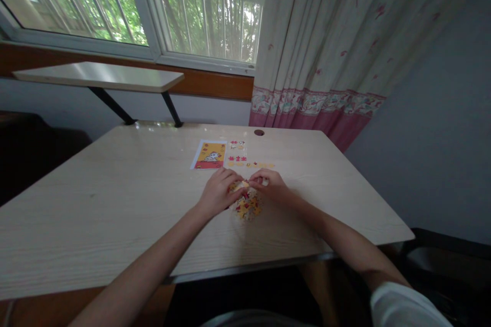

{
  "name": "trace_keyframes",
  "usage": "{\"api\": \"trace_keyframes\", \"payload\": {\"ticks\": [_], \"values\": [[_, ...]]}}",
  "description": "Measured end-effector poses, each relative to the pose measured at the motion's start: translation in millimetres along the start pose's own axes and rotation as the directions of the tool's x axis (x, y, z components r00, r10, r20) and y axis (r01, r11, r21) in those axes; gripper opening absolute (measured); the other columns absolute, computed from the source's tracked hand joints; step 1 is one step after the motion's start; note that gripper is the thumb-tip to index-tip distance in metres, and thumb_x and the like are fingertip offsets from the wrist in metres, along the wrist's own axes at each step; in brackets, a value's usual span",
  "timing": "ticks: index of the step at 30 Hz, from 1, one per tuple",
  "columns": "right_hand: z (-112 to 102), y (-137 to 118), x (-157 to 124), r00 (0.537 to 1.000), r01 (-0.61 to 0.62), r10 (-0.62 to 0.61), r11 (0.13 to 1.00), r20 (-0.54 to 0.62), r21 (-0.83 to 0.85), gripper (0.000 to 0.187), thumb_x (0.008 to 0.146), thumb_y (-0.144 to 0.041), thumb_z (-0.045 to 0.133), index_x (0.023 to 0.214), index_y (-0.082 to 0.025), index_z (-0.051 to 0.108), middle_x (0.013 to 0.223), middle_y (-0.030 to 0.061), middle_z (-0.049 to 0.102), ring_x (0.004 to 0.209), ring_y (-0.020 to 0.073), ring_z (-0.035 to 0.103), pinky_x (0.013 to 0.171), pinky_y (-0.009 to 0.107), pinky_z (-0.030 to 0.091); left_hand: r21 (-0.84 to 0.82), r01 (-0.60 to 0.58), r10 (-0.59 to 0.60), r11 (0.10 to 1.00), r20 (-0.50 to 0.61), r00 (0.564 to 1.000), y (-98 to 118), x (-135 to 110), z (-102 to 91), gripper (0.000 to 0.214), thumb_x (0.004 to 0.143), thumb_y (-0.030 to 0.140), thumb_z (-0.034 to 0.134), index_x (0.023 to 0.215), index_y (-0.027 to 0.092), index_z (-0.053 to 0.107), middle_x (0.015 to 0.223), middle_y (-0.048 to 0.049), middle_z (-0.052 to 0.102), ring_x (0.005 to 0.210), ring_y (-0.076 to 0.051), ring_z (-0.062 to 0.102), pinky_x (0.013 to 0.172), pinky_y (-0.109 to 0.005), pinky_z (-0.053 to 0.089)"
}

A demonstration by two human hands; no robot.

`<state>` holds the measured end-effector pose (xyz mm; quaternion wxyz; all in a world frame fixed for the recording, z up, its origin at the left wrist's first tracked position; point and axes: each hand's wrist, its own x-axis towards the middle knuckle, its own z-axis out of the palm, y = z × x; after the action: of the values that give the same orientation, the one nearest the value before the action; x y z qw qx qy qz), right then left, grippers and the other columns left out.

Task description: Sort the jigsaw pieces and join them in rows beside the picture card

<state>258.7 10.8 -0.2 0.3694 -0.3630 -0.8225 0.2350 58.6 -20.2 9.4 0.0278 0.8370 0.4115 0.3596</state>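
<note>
Editor: What fills the frame from where you sit?

Operator: Watching remotely through the head camera, I have a pale wooden table (153, 173) under a window, with a raised shelf (103, 75) at its far left. The shelf is up on dark legs, which probably frees surface below.

Editor: And the hands?

Operator: A left hand (219, 190) and a right hand (270, 186) meet mid-table, wrists apart, fingers bent inward. I read the pose as two hands sharing one small spot. The fingertips nearly meet; whether they pinch anything I cannot tell.

Editor: What lies around them?

Operator: A printed picture (210, 155) of a white cartoon animal on yellow and red lies flat just beyond the left hand, likely placed there to be seen past the knuckles. A pile of puzzle pieces (247, 208) sits below the hands, on the wearer's side, within easy reach, I judge.

Editor: The smallest details?

Operator: Beyond the fingers, a yellow row (261, 165), a short line of red pieces (237, 158) and a small cluster (241, 142) lie apart from the pile, presumably so colours read separately. One yellowish piece (245, 183) shows between the fingertips.
</note>
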Motion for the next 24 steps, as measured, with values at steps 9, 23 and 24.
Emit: {"api": "trace_keyframes", "payload": {"ticks": [9,23,24], "values": [[-2,-4,-1,0.998,-0.028,0.026,0.999,0.048,0.023,0.013,0.077,-0.03,0.061,0.074,-0.018,0.064,0.071,0.0006,0.063,0.064,0.0103,0.055,0.061,0.021,0.044,-0.28,0.176,-0.144,0.944,0.131,0.981,5,3,2.0,0.013,0.079,0.027,0.057,0.075,0.019,0.066,0.071,-0.0026,0.065,0.073,-0.017,0.054,0.07,-0.032,0.041],[-3,-2,-5,0.971,0.22,-0.237,0.938,-0.032,-0.266,0.025,0.077,-0.043,0.062,0.089,-0.021,0.063,0.075,0.0024,0.065,0.074,0.0149,0.059,0.073,0.028,0.038,-0.605,0.429,-0.396,0.67,0.197,0.897,-10,-2,17.3,0.015,0.073,0.03,0.059,0.072,0.017,0.064,0.073,-0.0047,0.068,0.066,-0.016,0.061,0.065,-0.03,0.049],[-3,-2,-5,0.97,0.218,-0.238,0.937,-0.042,-0.274,0.025,0.078,-0.043,0.062,0.09,-0.021,0.063,0.074,0.0023,0.065,0.074,0.0149,0.059,0.073,0.028,0.037,-0.614,0.433,-0.399,0.66,0.202,0.894,-11,-2,18.4,0.016,0.073,0.031,0.059,0.072,0.016,0.064,0.072,-0.0047,0.068,0.066,-0.016,0.061,0.065,-0.031,0.049]]}}
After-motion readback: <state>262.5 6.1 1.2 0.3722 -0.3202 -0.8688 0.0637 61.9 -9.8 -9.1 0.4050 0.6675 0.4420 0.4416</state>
